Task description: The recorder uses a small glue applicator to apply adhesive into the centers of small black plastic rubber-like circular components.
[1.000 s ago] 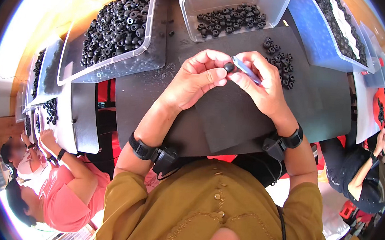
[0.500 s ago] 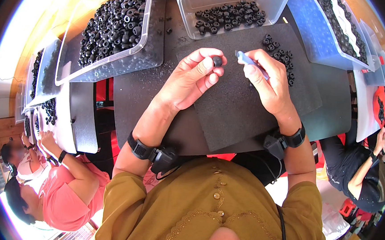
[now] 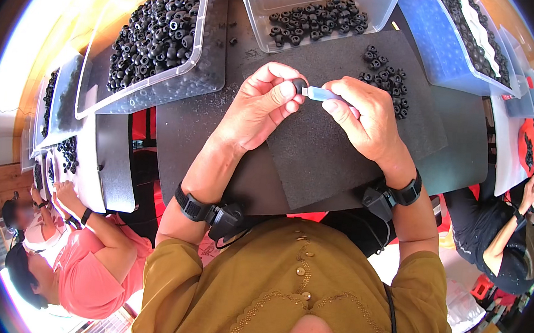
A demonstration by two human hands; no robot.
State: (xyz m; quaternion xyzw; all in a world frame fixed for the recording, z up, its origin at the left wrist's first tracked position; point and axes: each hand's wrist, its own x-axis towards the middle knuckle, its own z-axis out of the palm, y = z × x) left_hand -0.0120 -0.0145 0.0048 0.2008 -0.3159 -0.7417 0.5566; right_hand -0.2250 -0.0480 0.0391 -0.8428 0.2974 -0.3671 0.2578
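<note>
Between the thumb and fingers of my left hand (image 3: 260, 107) is a small round black part (image 3: 298, 86), like the hollow ones lying around. My right hand (image 3: 364, 121) grips a light-blue-handled small knife (image 3: 323, 95), its short metal tip touching or almost touching the black part; the exact contact is too small to tell. Both hands are above a dark square mat (image 3: 323, 164) on the dark table. Just beyond my right hand, a loose group of black parts (image 3: 389, 79) lies on the mat.
A big clear bin (image 3: 200, 56) heaped with black parts stands far left. Another clear bin (image 3: 261, 33) is at the far middle, and a bluish bin (image 3: 438, 61) at far right. Black crumbs dot the table. People sit at neighbouring tables on both sides.
My right hand has swung the knife round so its tip points left, bringing it against or close to the black part. My left hand keeps its hold, nearly in place.
</note>
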